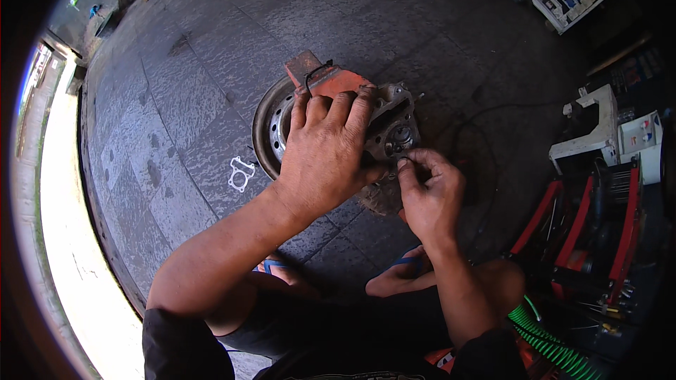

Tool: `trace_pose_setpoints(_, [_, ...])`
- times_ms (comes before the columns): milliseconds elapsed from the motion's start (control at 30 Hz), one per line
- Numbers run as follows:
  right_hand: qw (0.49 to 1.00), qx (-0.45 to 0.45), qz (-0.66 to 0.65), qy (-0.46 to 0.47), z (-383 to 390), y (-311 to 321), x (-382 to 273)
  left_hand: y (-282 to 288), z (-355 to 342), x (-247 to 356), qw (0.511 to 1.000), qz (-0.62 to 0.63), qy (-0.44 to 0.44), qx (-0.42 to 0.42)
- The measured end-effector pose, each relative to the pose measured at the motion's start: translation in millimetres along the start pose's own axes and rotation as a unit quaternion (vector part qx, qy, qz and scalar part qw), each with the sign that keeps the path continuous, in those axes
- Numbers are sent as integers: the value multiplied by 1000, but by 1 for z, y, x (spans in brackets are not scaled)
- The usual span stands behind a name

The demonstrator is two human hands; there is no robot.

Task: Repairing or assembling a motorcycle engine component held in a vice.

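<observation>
A grey metal engine cylinder head [399,139] sits in front of me, with a round recess showing on its right side. My left hand [325,141] is spread over it, fingers curled over the far side and thumb at the near edge, steadying it. My right hand [433,193] is closed in a pinch at the part's near right edge. Whatever lies between its thumb and finger is too small or hidden to make out. Behind and beneath is an orange-red metal block [336,83], beside a round steel wheel rim [265,127] with holes.
A thin pale gasket [241,174] lies on the dark tiled floor [183,134] to the left. At right stand a red-edged tool rack [588,218], a white bracket-shaped part [591,123] and a coiled green hose [553,345]. My sandalled feet [394,274] are close below.
</observation>
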State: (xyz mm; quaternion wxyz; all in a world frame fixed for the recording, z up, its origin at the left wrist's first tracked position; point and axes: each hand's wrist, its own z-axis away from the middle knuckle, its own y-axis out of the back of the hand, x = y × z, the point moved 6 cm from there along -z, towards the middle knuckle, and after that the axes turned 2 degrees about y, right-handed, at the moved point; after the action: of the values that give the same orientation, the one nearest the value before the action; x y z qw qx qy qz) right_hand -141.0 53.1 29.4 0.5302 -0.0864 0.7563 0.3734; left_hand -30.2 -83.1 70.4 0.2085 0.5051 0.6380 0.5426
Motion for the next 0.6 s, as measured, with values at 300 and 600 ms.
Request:
trace_pose_setpoints(300, [999, 2, -17, -27, 1, -1, 4, -4, 0, -2, 1000, -3, 4, -5])
trace_pose_setpoints(600, [999, 0, -18, -41, -1, 1, 6, -3, 0, -1, 1000, 3, 11, -21])
